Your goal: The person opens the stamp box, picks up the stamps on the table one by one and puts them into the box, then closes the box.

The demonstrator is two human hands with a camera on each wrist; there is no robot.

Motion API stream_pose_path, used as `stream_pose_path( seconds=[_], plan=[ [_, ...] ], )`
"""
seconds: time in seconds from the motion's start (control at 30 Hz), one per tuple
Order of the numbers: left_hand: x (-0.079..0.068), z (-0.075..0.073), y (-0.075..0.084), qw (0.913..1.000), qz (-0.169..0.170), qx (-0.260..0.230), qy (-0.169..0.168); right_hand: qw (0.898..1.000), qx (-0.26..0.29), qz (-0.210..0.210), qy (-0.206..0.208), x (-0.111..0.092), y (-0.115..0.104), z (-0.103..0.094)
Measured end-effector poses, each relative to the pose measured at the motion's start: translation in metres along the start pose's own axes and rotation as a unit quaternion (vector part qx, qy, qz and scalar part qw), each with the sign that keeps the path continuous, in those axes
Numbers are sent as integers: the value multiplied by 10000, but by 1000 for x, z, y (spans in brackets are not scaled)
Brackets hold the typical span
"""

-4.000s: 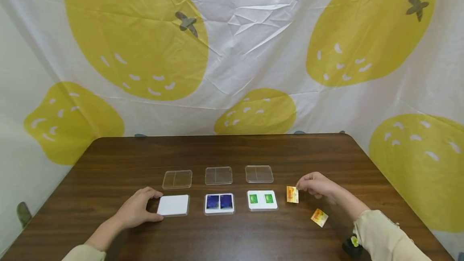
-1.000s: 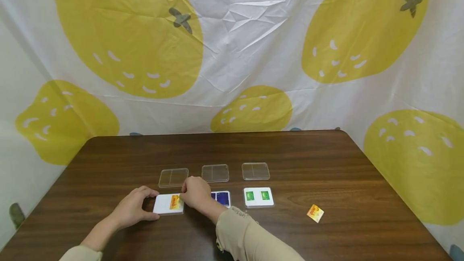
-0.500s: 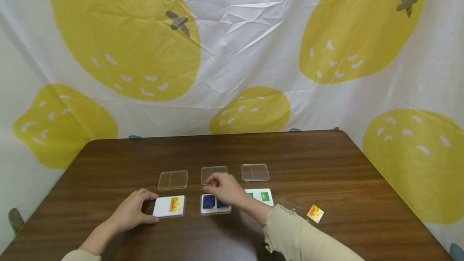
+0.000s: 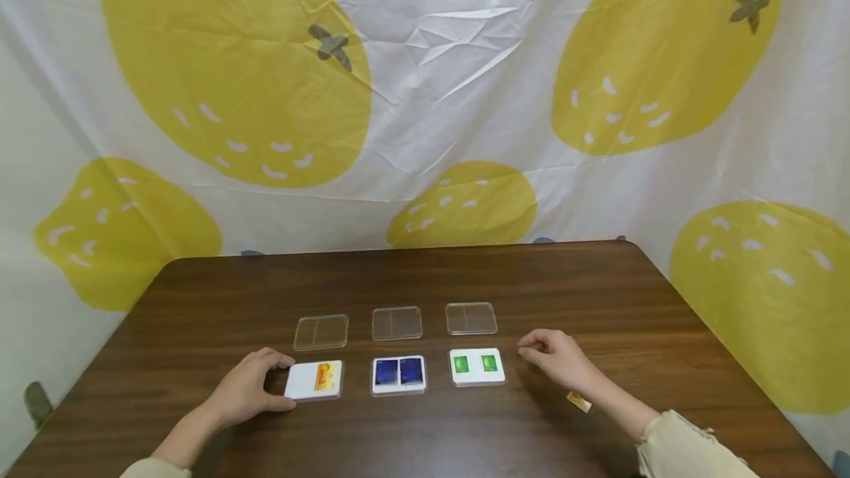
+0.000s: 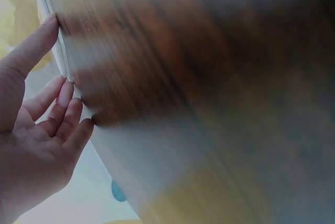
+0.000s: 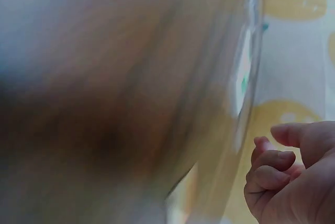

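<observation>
My left hand (image 4: 249, 389) holds the left edge of a flat clear plastic case (image 4: 301, 380) between thumb and fingers. The case has a white insert, with an orange-yellow picture square (image 4: 327, 377) on its right half; its left half is plain white. In the left wrist view, the thumb and fingertips touch the case's thin edge. Over the table right of the cases is my right hand (image 4: 558, 361), its fingers loosely curled with nothing visible in them. A second orange-yellow square (image 4: 579, 401) lies on the table, partly hidden under the right forearm.
A middle case (image 4: 399, 391) bears two dark blue squares, and a right-hand case (image 4: 477, 378) bears two green ones. Behind stand three clear, divided plastic pieces in a row: left (image 4: 322, 333), middle (image 4: 397, 324) and right (image 4: 471, 319). A lemon-print cloth (image 4: 465, 94) hangs behind the table.
An orange-yellow square, earlier at the right hand, now lies on the left case. The right hand has let go and moved back rightward over the table. The left hand stays at the case.
</observation>
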State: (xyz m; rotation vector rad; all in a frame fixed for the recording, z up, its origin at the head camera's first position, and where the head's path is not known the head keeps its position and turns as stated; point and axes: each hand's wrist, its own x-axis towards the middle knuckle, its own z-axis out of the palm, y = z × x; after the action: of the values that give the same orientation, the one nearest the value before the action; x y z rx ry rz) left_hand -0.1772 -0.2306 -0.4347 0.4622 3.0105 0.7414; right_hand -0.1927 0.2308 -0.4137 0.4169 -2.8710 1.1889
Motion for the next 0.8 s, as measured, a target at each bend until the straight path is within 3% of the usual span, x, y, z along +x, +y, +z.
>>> stream_pose_path(
  seconds=[0.13, 0.3, 0.5, 0.8],
  plan=[
    [0, 1, -1, 10000, -21, 31, 54, 9973, -532, 467, 167, -23, 27, -20],
    [2, 2, -2, 10000, -4, 31, 85, 9903, -999, 900, 364, -47, 45, -29],
    [0, 0, 0, 10000, -23, -35, 4, 9864, -1246, 989, 425, -65, 47, -29],
    [1, 1, 0, 10000, -58, -25, 0, 9722, -2036, 1041, 513, -78, 41, -24]
  ],
)
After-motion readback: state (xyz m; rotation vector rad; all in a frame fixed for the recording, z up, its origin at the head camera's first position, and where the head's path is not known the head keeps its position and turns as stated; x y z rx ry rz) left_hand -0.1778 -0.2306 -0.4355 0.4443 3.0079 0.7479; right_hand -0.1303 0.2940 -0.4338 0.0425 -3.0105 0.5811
